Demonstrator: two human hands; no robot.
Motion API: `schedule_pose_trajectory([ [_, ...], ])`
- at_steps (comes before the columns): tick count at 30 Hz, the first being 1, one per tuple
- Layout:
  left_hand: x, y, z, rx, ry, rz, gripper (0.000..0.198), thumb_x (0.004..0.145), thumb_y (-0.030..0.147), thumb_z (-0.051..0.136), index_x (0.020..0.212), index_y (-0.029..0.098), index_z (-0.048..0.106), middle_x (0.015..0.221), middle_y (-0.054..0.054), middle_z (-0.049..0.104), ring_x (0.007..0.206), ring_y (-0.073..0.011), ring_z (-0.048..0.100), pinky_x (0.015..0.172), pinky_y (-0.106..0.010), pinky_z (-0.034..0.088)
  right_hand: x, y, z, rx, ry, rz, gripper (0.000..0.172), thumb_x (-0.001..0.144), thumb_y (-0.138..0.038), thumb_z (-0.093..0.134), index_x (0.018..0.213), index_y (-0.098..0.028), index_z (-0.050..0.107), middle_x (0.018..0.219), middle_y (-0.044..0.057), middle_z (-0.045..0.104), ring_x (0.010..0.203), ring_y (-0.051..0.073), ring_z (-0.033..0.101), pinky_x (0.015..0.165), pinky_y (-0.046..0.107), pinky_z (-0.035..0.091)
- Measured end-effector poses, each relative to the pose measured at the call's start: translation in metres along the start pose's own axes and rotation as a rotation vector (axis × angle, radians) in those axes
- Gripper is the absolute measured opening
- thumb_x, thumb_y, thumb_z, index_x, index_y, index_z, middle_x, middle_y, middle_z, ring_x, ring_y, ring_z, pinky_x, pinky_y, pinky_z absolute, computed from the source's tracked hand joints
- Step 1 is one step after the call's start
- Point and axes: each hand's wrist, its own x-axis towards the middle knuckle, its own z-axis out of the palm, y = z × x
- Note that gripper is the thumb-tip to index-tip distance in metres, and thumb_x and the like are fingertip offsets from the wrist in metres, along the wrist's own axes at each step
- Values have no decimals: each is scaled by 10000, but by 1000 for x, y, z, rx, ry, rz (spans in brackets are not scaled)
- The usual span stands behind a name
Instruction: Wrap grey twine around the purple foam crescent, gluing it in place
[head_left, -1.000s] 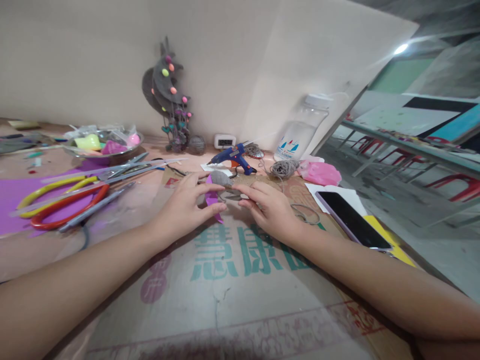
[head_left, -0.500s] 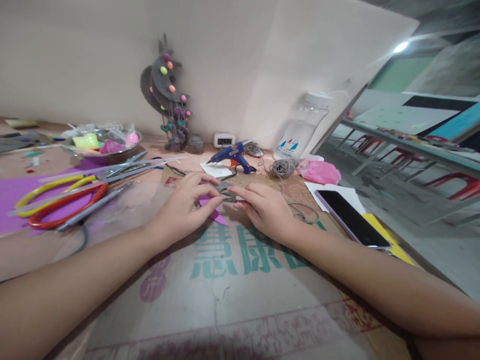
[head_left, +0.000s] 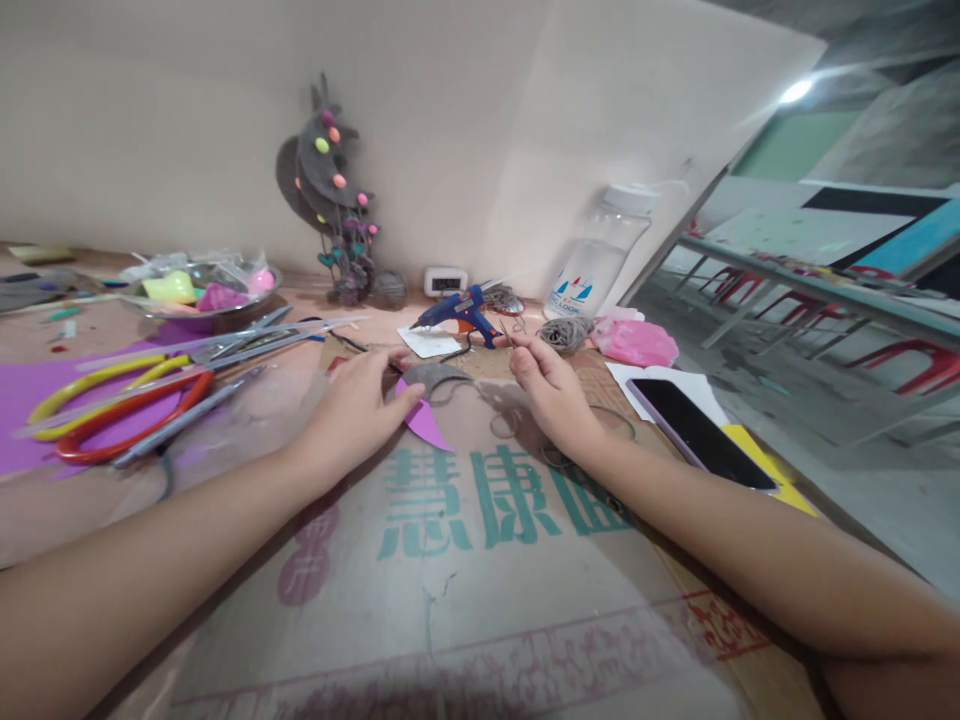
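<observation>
Right of a pale wall [head_left: 450, 130], red stools [head_left: 926, 362] stand at a long table [head_left: 840, 287] on grey floor [head_left: 810, 430].

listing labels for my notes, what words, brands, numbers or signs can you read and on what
"慧康", on the flat tan cardboard sheet; a third teal character is partly hidden.
"LOOK", on the clear plastic bottle; letters before it unclear.
Too blurred: digits on the small white clock, purple and red print on the cardboard.

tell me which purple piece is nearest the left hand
The small pointed purple piece, right by the left hand and beside the grey crescent; the other, a bigger purple sheet, lies far left, partly under the red handle.
</observation>
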Motion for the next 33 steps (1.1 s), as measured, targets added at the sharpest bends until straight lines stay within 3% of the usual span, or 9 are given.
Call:
schedule_pose_trajectory([
  [3, 0, 2, 2, 139, -75, 60, 511, 756, 426, 602, 1191, 167, 540, 1215, -125, 586, 1142, -325, 496, 978, -498, 352, -1, -3, 1, 39, 33, 40, 350, 929, -429, 400, 1084, -179, 589, 1080, 74, 635, 1002, 180, 575, 896, 330, 426],
  [7, 0, 2, 3, 204, -112, 125, 560, 760, 444, 604, 1237, 167, 505, 1257, -127, 557, 1204, -331, 451, 1020, -507, 306, -2, -4, 3, 37, -27, 69, 325, 929, -397, 408, 1090, -182, 590, 1125, 73, 629, 1055, 189, 567, 937, 345, 404],
  [11, 0, 0, 3, 174, -74, 172, 540, 772, 398, 617, 1253, 181, 502, 1218, -114, 571, 1157, -305, 475, 985, -483, 343, -2, -4, 3, 27, -44, 85, 331, 930, -375, 401, 1106, -173, 595, 1135, 85, 634, 1069, 202, 570, 962, 381, 397],
  [14, -1, 1, 2, 134, -78, 190, 370, 812, 340, 584, 1164, 227, 593, 1061, -77, 611, 1069, -279, 512, 931, -464, 379, -1, -2, 3, 32, -3, 83, 341, 922, -379, 416, 1136, -185, 596, 1180, 89, 628, 1104, 213, 564, 985, 410, 395],
  [17, -3, 4, -1, 44, -59, 163, 245, 845, 287, 539, 1061, 251, 648, 969, -49, 610, 989, -240, 547, 898, -430, 409, 3, 1, 0, 11, 52, 63, 358, 911, -354, 432, 1190, -188, 584, 1249, 94, 599, 1174, 221, 530, 1021, 426, 378],
  [20, -4, 5, -2, -92, 5, 148, 280, 856, 217, 497, 1111, 237, 612, 1034, -49, 591, 1019, -207, 548, 917, -386, 429, 9, 5, -6, -46, 34, 14, 374, 902, -271, 431, 1243, -183, 555, 1266, 89, 585, 1196, 211, 511, 1037, 424, 368],
  [26, -3, 1, 1, -377, -9, 102, 351, 872, 200, 450, 1212, 243, 524, 1167, -59, 553, 1043, -186, 564, 895, -343, 477, 17, 20, -14, -196, -74, 17, 324, 838, -212, 520, 1144, -177, 622, 1071, 97, 636, 991, 214, 598, 914, 435, 461],
  [29, -3, 1, 3, -538, -19, 23, 464, 867, 211, 466, 1322, 265, 391, 1072, -44, 566, 862, -140, 609, 766, -288, 521, 13, 12, -12, -187, -107, -28, 278, 861, -237, 495, 1082, -167, 649, 1111, 111, 620, 1060, 221, 571, 971, 445, 415],
  [33, -2, 4, 4, -649, -11, -28, 551, 853, 223, 495, 1367, 272, 302, 964, -12, 555, 734, -100, 593, 669, -235, 512, 6, -14, -6, 27, -230, 75, 280, 899, -314, 448, 1044, -177, 643, 1074, 84, 660, 1000, 208, 606, 899, 397, 463],
])
